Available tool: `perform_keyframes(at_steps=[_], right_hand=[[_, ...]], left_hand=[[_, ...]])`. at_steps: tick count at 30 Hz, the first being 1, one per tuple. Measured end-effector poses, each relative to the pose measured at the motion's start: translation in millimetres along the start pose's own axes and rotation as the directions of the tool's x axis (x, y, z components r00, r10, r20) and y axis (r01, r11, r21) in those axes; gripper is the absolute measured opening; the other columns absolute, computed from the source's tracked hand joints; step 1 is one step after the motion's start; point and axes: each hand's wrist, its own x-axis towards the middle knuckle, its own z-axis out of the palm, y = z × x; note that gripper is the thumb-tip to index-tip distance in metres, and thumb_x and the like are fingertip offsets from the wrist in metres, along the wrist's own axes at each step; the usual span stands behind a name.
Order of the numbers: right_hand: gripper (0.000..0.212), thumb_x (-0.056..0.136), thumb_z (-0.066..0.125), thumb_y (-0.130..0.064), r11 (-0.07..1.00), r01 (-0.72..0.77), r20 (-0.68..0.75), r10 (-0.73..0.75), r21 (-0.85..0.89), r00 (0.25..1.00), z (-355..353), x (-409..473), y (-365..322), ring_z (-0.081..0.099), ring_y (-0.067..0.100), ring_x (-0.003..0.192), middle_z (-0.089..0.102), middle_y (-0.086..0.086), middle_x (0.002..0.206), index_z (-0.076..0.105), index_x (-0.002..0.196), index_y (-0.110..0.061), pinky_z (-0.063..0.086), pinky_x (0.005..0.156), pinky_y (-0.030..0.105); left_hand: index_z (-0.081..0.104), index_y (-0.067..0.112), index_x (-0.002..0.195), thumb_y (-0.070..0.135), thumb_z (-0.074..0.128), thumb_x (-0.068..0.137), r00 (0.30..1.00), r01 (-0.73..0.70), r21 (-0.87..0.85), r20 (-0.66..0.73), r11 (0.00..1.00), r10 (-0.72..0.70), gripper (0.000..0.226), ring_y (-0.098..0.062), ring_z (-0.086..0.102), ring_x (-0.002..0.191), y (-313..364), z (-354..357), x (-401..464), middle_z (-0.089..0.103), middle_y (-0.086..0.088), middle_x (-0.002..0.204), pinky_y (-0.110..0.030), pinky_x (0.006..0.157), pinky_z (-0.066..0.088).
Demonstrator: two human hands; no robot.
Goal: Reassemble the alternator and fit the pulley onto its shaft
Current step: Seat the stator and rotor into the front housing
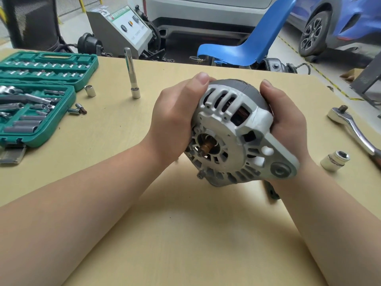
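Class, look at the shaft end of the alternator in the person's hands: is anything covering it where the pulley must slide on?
Nothing visible. The shaft pokes bare from the alternator, which the left hand and right hand grip by its sides.

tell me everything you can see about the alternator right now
The alternator is a round, silver-grey cast-metal housing with slotted vents showing copper windings, a darker grey far half and a flat mounting ear at lower right. It is tilted, one end face toward the camera, with a brass-coloured shaft end at its centre and no pulley on it. The left hand and right hand grip its sides.
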Motion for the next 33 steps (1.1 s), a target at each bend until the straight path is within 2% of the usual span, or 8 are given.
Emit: perform_keyframes(at_steps=[5, 8, 12, 15, 21, 25, 29, 33], right_hand=[[0.065, 0.103, 0.046, -0.044, 0.989, 0.085, 0.128, -0.07, -0.12, 0.989, 0.6, -6.8, 7.6, 0.053, 0.07, 0.113, 0.053, 0.048, 0.124, 0.056, 0.134, 0.012, 0.037, 0.091, 0.09], [0.061, 0.101, 0.048, -0.046, 0.968, 0.175, 0.072, -0.165, -0.182, 0.984, 5.4, -8.1, 7.4, 0.058, 0.067, 0.108, 0.058, 0.047, 0.118, 0.066, 0.125, 0.007, 0.045, 0.089, 0.082], [0.046, 0.101, 0.047, -0.047, 0.918, 0.299, 0.046, -0.298, -0.26, 0.954, 11.5, -14.2, 12.1, 0.07, 0.038, 0.098, 0.076, 0.014, 0.101, 0.082, 0.101, -0.017, 0.054, 0.091, 0.062], [0.045, 0.102, 0.047, -0.037, 0.855, 0.39, 0.093, -0.383, -0.342, 0.919, 17.3, -18.5, 17.2, 0.069, 0.046, 0.108, 0.075, 0.023, 0.11, 0.081, 0.109, -0.01, 0.052, 0.096, 0.064], [0.037, 0.098, 0.052, -0.025, 0.652, 0.552, 0.222, -0.521, -0.519, 0.824, 28.9, -36.6, 32.4, 0.068, 0.036, 0.107, 0.069, 0.018, 0.112, 0.08, 0.109, -0.004, 0.055, 0.09, 0.057], [0.033, 0.092, 0.053, -0.012, 0.46, 0.667, 0.377, -0.573, -0.586, 0.728, 27.2, -41.8, 38.5, 0.068, 0.033, 0.107, 0.068, 0.022, 0.11, 0.078, 0.106, 0.006, 0.055, 0.091, 0.043], [0.03, 0.083, 0.056, -0.007, 0.197, 0.761, 0.556, -0.574, -0.619, 0.601, 23.8, -42.3, 43.1, 0.066, 0.04, 0.098, 0.068, 0.023, 0.101, 0.079, 0.098, 0.006, 0.052, 0.085, 0.051], [0.032, 0.081, 0.055, -0.009, 0.101, 0.776, 0.618, -0.546, -0.622, 0.566, 23.1, -40.5, 44.8, 0.063, 0.036, 0.099, 0.067, 0.021, 0.101, 0.079, 0.098, 0.004, 0.05, 0.086, 0.049]], left_hand=[[0.073, 0.023, 0.119, 0.049, 0.044, 0.096, 0.995, -0.094, -0.031, 0.038, 0.995, 0.095, 0.045, -0.011, 0.073, 0.097, 7.1, -9.0, -11.2, 0.077, 0.012, 0.1, -0.023, 0.083, 0.054], [0.069, 0.021, 0.13, 0.046, 0.042, 0.099, 0.991, -0.05, -0.03, 0.123, 0.998, 0.053, 0.048, -0.011, 0.075, 0.099, 12.0, -15.4, -17.6, 0.077, 0.009, 0.112, -0.023, 0.08, 0.059], [0.068, 0.024, 0.136, 0.031, 0.029, 0.113, 0.989, 0.02, -0.118, 0.147, 0.993, -0.002, 0.046, -0.014, 0.071, 0.117, 15.5, -27.9, -33.9, 0.075, 0.006, 0.127, -0.029, 0.095, 0.058], [0.066, 0.015, 0.141, 0.034, 0.033, 0.114, 0.985, 0.083, -0.221, 0.163, 0.972, -0.047, 0.047, -0.024, 0.066, 0.13, 16.6, -35.6, -48.2, 0.069, -0.004, 0.141, -0.037, 0.105, 0.056], [0.05, 0.007, 0.155, 0.057, 0.046, 0.103, 0.926, 0.33, -0.518, 0.342, 0.789, -0.162, 0.073, -0.039, 0.053, 0.147, 17.1, -44.4, -59.5, 0.049, -0.019, 0.162, -0.055, 0.117, 0.048], [0.048, 0.012, 0.16, 0.06, 0.071, 0.093, 0.879, 0.403, -0.473, 0.437, 0.784, -0.189, 0.085, -0.044, 0.045, 0.151, 12.8, -50.2, -59.7, 0.043, -0.021, 0.166, -0.062, 0.123, 0.039], [0.05, 0.014, 0.158, 0.062, 0.081, 0.084, 0.858, 0.452, -0.435, 0.452, 0.778, -0.246, 0.094, -0.043, 0.052, 0.147, 12.7, -48.4, -60.2, 0.051, -0.019, 0.161, -0.058, 0.115, 0.05], [0.045, 0.014, 0.161, 0.06, 0.08, 0.086, 0.835, 0.496, -0.428, 0.474, 0.755, -0.279, 0.095, -0.045, 0.05, 0.148, 10.5, -51.7, -60.6, 0.048, -0.022, 0.162, -0.057, 0.115, 0.049]])
